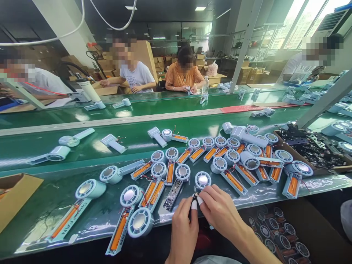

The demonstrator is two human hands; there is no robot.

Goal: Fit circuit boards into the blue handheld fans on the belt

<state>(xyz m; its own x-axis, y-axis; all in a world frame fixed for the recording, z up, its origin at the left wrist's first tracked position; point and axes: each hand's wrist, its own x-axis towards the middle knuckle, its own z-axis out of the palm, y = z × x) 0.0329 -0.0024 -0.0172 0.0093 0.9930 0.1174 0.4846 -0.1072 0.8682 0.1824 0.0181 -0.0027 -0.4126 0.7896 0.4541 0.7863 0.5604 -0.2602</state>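
At the table's front edge, both my hands are closed around the handle of a light-blue handheld fan [202, 180]. Its round head, with a silvery centre, points away from me, and most of the handle is hidden by my fingers. My left hand [183, 229] grips from the left, its thumb in a white cover. My right hand [217, 205] pinches from the right, also with a white-covered fingertip. A small dark part [195, 197] shows between the fingertips, too small to make out. Just left lies a fan with a black circuit board [173, 195] in its handle.
Several fans with orange batteries [233, 182] crowd the table around my hands. A box of black circuit boards [310, 146] stands right; a cardboard box [19, 198] stands left. Below right, another box holds fans [284, 242]. Beyond runs a green conveyor belt [132, 137], with several people seated across it.
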